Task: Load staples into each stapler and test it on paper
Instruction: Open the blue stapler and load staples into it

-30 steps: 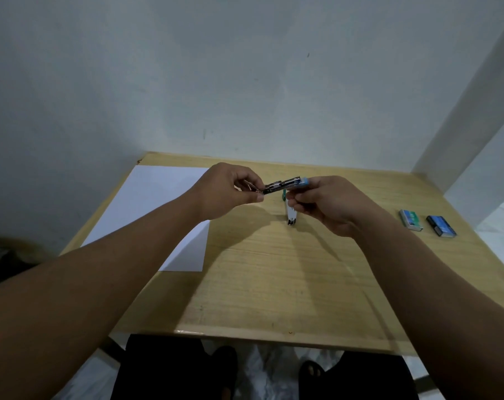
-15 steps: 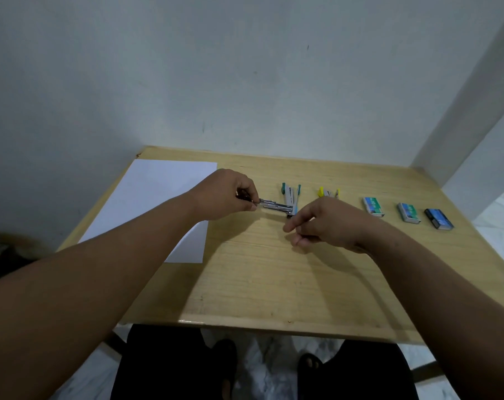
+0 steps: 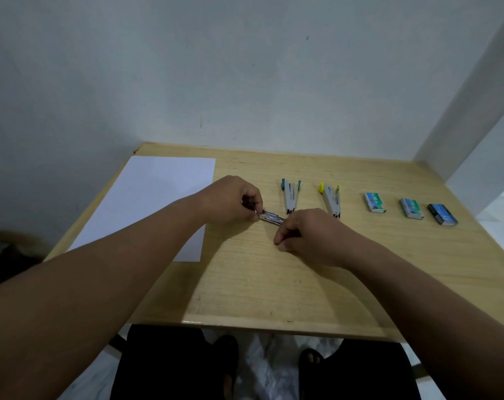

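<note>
A small metal stapler (image 3: 271, 218) lies low over the wooden table (image 3: 273, 278), held between both hands. My left hand (image 3: 233, 200) pinches its left end. My right hand (image 3: 308, 235) covers its right end, fingers curled; the blue part seen earlier is hidden under it. A teal-handled stapler (image 3: 289, 196) and a yellow-handled stapler (image 3: 331, 199) lie on the table just behind. To the left lies a white sheet of paper (image 3: 146, 203). Three staple boxes sit at the right: a teal one (image 3: 375, 202), a green one (image 3: 411, 208) and a dark blue one (image 3: 442, 214).
A wall runs along the table's far edge and a white pillar (image 3: 476, 111) stands at the far right corner. Below the near edge are my dark-clothed legs (image 3: 164, 368) and sandalled feet on the floor.
Both hands came down from mid-air to the table with the stapler. The camera tilted down, and the other two staplers and a third box came into sight.
</note>
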